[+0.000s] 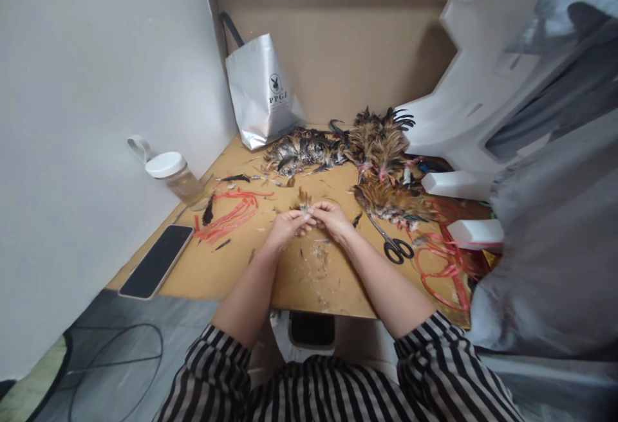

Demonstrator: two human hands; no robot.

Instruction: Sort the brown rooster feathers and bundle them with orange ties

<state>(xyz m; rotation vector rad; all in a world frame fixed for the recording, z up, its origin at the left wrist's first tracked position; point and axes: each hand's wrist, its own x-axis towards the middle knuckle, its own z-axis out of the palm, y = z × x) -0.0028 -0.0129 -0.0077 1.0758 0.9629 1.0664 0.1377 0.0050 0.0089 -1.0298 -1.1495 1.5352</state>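
Note:
Both hands meet over the middle of the table (261, 242). My left hand (288, 225) pinches the base of a small tuft of brown feathers (304, 198), whose tips point away from me. From the other side my right hand (331, 217) closes its fingertips on the same tuft; the exact grip is too small to make out. Beyond the hands lies a pile of dark and grey feathers (309, 150). Tied-looking bundles of brown feathers (379, 139) stand at the back right, with another brown bundle (391, 200) nearer. Black-handled scissors (396, 248) lie right of my right forearm.
Red plastic strips (232, 216) lie on the left, and tangled red ribbon (441, 267) on the right. A phone (158, 261), a lidded jar (176, 177) and a silver bag (263, 94) line the left side. A white plastic frame (468, 87) borders the right. Feather scraps litter the table.

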